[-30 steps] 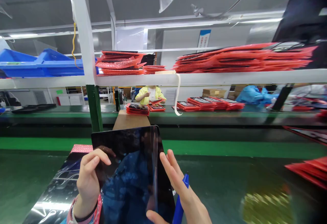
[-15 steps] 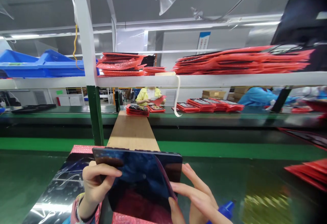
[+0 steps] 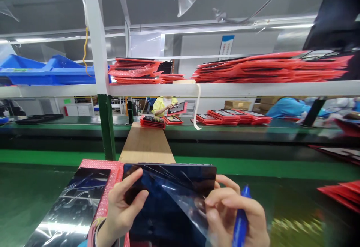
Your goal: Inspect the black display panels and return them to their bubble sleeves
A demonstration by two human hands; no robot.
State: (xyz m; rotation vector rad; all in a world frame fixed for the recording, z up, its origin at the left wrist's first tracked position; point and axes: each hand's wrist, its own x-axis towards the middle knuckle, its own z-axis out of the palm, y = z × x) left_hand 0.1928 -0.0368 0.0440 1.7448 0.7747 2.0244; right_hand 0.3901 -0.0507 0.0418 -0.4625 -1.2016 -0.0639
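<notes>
A dark, glossy tablet-like screen panel [image 3: 157, 205] is tilted up in front of me. My left hand [image 3: 123, 202] grips its left edge, with thumb and forefinger on the front face. A clear protective film [image 3: 182, 200] lies over part of the screen, its loose part lifted in a diagonal fold. My right hand [image 3: 239, 209] pinches this film near the panel's right side. A blue marker pen [image 3: 240, 220] is tucked between the fingers of that same hand. Left of the panel, another black glossy panel [image 3: 70, 205] rests on pink bubble wrap [image 3: 114, 172].
A wooden board [image 3: 147, 145] spans the gap to the far bench. Red packets [image 3: 267, 68] and blue bins [image 3: 53, 70] fill the shelf above. More red packets [image 3: 341, 194] lie at right. Across the bench, a person in yellow [image 3: 161, 106] handles a panel.
The panel has shifted right, uncovering more of the bubble wrap. The film's fold now runs diagonally and looks clear. The marker has swung upright in my right hand. The person opposite has turned their panel.
</notes>
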